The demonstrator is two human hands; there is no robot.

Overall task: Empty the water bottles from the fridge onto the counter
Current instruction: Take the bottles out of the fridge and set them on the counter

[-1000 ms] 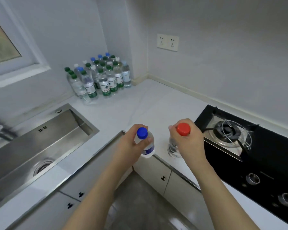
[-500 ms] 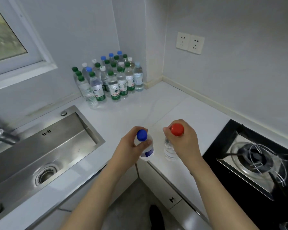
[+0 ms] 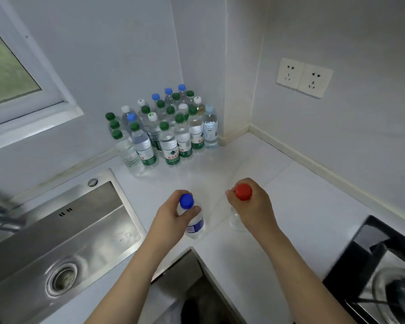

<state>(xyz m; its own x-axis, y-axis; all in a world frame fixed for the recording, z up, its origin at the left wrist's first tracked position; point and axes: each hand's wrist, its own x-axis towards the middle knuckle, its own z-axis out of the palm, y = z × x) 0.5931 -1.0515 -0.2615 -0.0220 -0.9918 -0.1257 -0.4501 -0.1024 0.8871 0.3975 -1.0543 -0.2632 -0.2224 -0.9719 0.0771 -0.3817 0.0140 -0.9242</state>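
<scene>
Blue-capped bottle (image 3: 192,216) gripped by left hand (image 3: 173,220) | red-capped bottle (image 3: 240,206) gripped by right hand (image 3: 253,211) | both hands over counter (image 3: 302,206)

brushed steel sink (image 3: 84,232), glossy white counter (image 3: 290,206)

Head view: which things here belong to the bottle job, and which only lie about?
Job: blue-capped bottle in left hand; red-capped bottle in right hand; bottle cluster; counter.
Lying about: sink; stove; wall sockets; window.
</scene>
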